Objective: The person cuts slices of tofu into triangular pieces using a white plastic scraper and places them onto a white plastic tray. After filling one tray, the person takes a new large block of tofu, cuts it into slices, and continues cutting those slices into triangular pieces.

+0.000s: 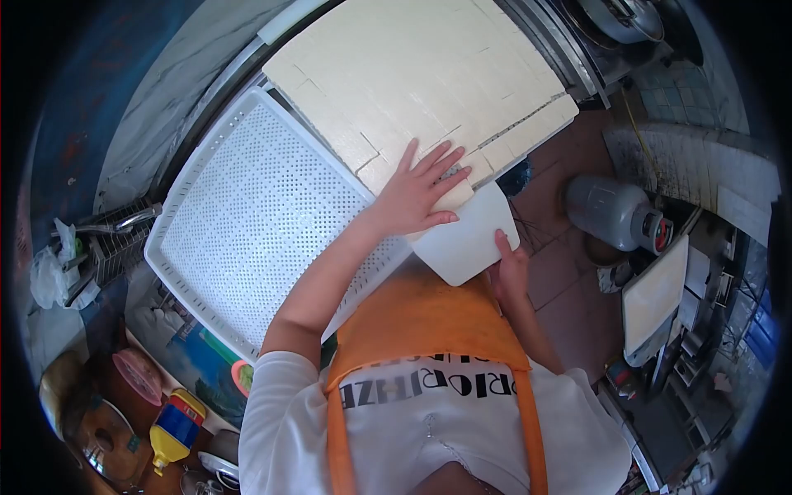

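Observation:
A pale cream slab (412,58), cut into blocks, covers the surface at the top centre. My left hand (421,190) lies palm down on its near edge with fingers spread, over a cut piece at a small gap in the slab. My right hand (507,264) grips a thin white rounded square board (462,252) by its right side, thumb on top. The board is held at the slab's near edge, partly beneath my left hand, in front of my orange apron (412,322).
A large white perforated plastic tray (239,214) sits left of the slab. At right are a grey gas cylinder (598,210) on the tiled floor and a leaning board (652,305). A pot (619,21) stands top right. A yellow bottle (177,429) and kitchenware are at lower left.

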A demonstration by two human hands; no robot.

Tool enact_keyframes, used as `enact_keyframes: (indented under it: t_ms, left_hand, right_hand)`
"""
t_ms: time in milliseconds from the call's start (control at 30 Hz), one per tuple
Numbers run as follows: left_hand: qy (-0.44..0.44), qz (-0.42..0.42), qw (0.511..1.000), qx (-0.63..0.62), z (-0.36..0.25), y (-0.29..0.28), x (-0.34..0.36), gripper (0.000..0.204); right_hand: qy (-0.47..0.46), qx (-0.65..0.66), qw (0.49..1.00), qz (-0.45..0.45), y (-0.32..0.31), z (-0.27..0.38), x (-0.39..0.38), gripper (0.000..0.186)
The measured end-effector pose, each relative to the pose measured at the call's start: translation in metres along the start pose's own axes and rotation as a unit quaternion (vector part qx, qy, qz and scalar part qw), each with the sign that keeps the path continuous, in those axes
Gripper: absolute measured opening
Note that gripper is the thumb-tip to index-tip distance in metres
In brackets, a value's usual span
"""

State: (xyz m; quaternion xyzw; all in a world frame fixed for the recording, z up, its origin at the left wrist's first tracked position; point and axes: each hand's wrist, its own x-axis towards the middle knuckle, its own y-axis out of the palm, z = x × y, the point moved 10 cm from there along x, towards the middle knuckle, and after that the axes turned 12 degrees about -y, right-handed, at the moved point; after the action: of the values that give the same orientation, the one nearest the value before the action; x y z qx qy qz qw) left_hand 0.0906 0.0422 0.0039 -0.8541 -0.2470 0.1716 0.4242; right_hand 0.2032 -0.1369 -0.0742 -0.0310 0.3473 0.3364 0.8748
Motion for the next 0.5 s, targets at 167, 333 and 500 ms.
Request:
enact_keyframes:
  t_ms: [167,333,500]
  left_hand:
    - [0.009,-0.006,0.998,0.069,0.01,-0.006,0.0,0.071]
    - [-0.004,-0.007,0.995,0.095,0.005,-0.002,-0.001,0.073]
    - [-0.009,-0.023,0.997,0.07,0.006,-0.006,0.005,0.075]
  right_hand:
    - [-0.007,-0.004,1.0,0.02,0.021,-0.007,0.017,0.039]
    - [-0.017,0.039,0.999,0.017,0.058,-0.008,0.025,0.035]
    - [-0.075,0.031,0.995,0.055,0.092,0.003,0.06,0.031]
